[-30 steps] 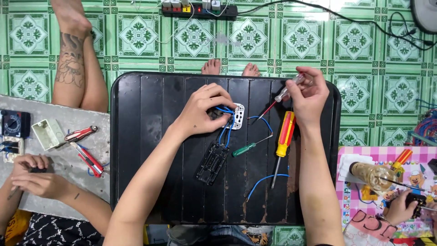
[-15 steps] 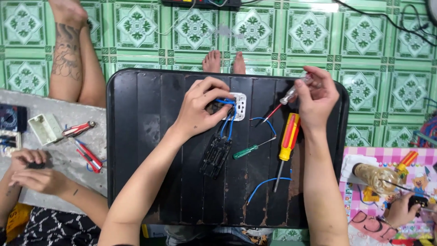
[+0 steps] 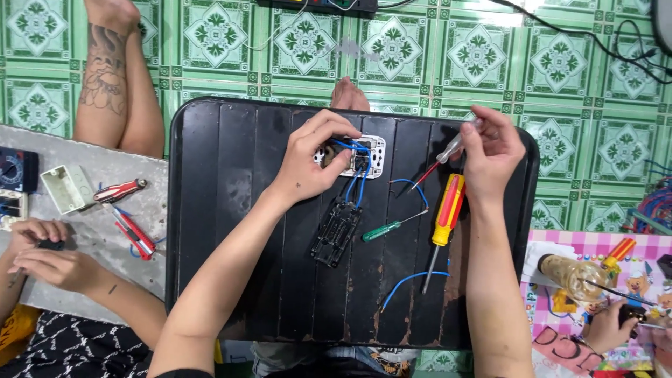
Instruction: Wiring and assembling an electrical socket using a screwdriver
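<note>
- Loose blue wire (image 3: 413, 280): curved piece, lower centre of the frame, lying on the black slatted table (image 3: 231, 231).
- Black frame part (image 3: 337, 231): flat on the table at centre, just below the left hand.
- Green-handled screwdriver (image 3: 388, 229): small, lying right of the black part, tip pointing up-right.
- Yellow-and-red screwdriver (image 3: 445, 217): larger, lying nearly upright in the frame, just beside the right wrist.
- Left hand (image 3: 315, 161): centre of the frame, fingers curled down and closed on the white socket plate (image 3: 364, 155), which rests on the table with blue wires running from it.
- Right hand (image 3: 490, 154): upper right of centre, fingers pinched narrow round a clear-handled screwdriver (image 3: 448, 150); its red shaft slants down-left toward the socket plate.
- Another person's hands (image 3: 42, 252): lower left, at a grey board with red pliers (image 3: 119, 190) and a white box (image 3: 66, 187).
- Bare foot (image 3: 348, 94): top centre, on the green patterned floor tiles (image 3: 392, 49).
</note>
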